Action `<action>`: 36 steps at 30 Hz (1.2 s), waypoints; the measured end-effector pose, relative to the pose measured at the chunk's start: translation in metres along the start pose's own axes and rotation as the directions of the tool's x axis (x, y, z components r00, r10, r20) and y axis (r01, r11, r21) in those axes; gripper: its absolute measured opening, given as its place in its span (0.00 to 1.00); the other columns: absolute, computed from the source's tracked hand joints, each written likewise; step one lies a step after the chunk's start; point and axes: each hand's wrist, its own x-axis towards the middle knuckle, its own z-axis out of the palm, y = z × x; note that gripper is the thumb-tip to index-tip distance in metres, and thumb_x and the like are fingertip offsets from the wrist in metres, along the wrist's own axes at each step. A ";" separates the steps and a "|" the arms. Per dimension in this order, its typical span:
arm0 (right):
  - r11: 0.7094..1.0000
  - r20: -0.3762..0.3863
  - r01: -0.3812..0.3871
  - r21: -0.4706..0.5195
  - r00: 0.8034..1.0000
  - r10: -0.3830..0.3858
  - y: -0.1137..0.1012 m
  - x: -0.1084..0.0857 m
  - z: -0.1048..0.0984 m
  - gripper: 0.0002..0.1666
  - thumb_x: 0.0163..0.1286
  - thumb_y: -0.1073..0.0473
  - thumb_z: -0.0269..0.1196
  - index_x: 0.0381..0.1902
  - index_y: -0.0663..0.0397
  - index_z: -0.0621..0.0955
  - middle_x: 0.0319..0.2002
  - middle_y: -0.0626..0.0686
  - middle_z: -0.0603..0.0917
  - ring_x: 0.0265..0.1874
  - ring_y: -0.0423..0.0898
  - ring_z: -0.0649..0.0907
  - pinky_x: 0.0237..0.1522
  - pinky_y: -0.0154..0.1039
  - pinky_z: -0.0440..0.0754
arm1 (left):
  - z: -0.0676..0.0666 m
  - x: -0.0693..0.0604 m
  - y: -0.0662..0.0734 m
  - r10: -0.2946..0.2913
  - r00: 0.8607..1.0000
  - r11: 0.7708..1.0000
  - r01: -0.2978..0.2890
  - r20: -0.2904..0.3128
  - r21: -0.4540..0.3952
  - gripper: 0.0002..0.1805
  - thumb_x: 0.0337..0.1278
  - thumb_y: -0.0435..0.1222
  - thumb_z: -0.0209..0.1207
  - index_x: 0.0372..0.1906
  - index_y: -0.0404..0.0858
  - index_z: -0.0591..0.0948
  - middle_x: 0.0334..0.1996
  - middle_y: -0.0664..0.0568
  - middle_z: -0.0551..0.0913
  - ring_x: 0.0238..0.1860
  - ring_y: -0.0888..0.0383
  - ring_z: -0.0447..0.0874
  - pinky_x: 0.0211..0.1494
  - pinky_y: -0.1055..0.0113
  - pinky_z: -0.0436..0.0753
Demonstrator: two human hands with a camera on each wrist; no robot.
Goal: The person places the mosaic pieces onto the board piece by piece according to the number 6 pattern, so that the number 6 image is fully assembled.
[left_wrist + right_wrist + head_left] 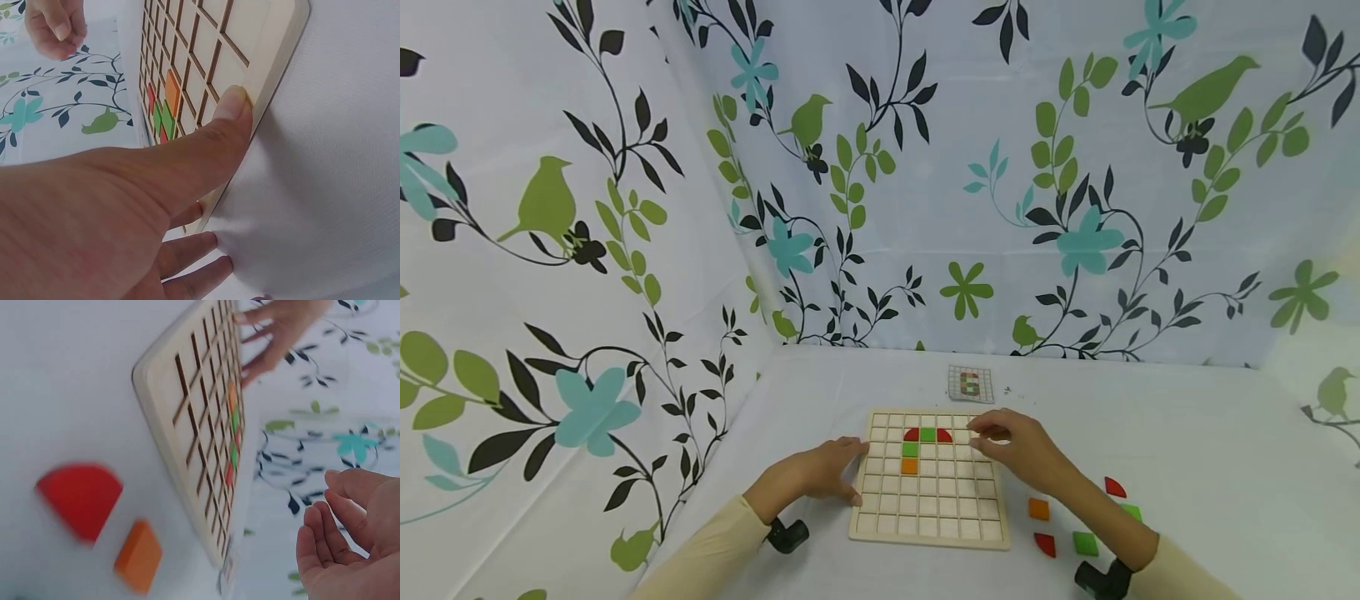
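A pale wooden grid board (928, 533) lies on the white cloth. In its upper part sit two red quarter-round pieces (912, 434), two green squares (910, 450) and an orange square (909, 466). My left hand (817, 471) rests against the board's left edge; its thumb (232, 106) presses on the rim in the left wrist view, with the other fingers extended beside the edge. Above the board's upper right side hovers my right hand (1022, 450), loosely bent. Nothing shows between its fingers in the right wrist view (350, 528).
Right of the board lie loose pieces: an orange square (1039, 509), red quarter-rounds (1045, 545) and green pieces (1086, 543), one partly behind the right forearm. A small printed grid card (970, 384) lies beyond the board. Patterned curtains (880, 208) hang behind the table.
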 end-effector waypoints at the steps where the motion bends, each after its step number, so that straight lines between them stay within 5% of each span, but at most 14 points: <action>1: 1.000 -0.017 -0.022 0.002 1.000 0.022 0.003 -0.005 -0.009 0.15 0.75 0.56 0.70 0.56 0.55 0.86 0.54 0.54 0.87 0.51 0.47 0.87 0.54 0.38 0.88 | 0.000 0.000 0.000 0.001 1.000 1.000 -0.001 0.000 -0.001 0.50 0.56 0.47 0.77 0.80 0.39 0.67 0.80 0.42 0.66 0.81 0.42 0.63 0.80 0.44 0.68; 8: 0.986 -0.066 -0.169 0.014 0.983 0.169 0.030 -0.042 -0.057 0.23 0.76 0.52 0.69 0.62 0.59 0.83 0.59 0.60 0.87 0.53 0.52 0.88 0.50 0.32 0.88 | 0.000 -0.001 0.001 0.004 1.000 1.000 -0.004 0.002 0.006 0.50 0.56 0.48 0.77 0.80 0.39 0.67 0.80 0.42 0.66 0.81 0.42 0.63 0.80 0.44 0.68; 13: 0.968 -0.066 -0.245 -0.057 0.968 0.241 0.050 -0.064 -0.070 0.25 0.75 0.53 0.69 0.63 0.60 0.82 0.58 0.61 0.87 0.53 0.54 0.88 0.52 0.42 0.90 | 0.001 0.000 0.000 -0.005 1.000 1.000 0.005 -0.002 0.018 0.49 0.56 0.48 0.77 0.80 0.40 0.68 0.80 0.43 0.66 0.81 0.42 0.63 0.80 0.44 0.68; 22: 0.935 -0.031 -0.316 -0.163 0.948 0.316 0.074 -0.078 -0.070 0.26 0.70 0.53 0.73 0.61 0.62 0.83 0.55 0.60 0.88 0.52 0.55 0.87 0.54 0.50 0.89 | -0.001 0.000 0.002 -0.015 1.000 1.000 0.015 0.006 0.006 0.49 0.55 0.47 0.78 0.80 0.40 0.68 0.80 0.43 0.66 0.81 0.42 0.63 0.80 0.44 0.68; 36: 0.930 -0.017 -0.293 -0.221 0.955 0.297 0.073 -0.081 -0.061 0.25 0.66 0.63 0.74 0.58 0.68 0.82 0.52 0.58 0.85 0.51 0.55 0.85 0.57 0.55 0.86 | -0.002 -0.002 0.004 -0.007 1.000 1.000 0.007 0.006 0.020 0.49 0.58 0.47 0.77 0.80 0.39 0.67 0.80 0.43 0.66 0.80 0.42 0.64 0.80 0.44 0.68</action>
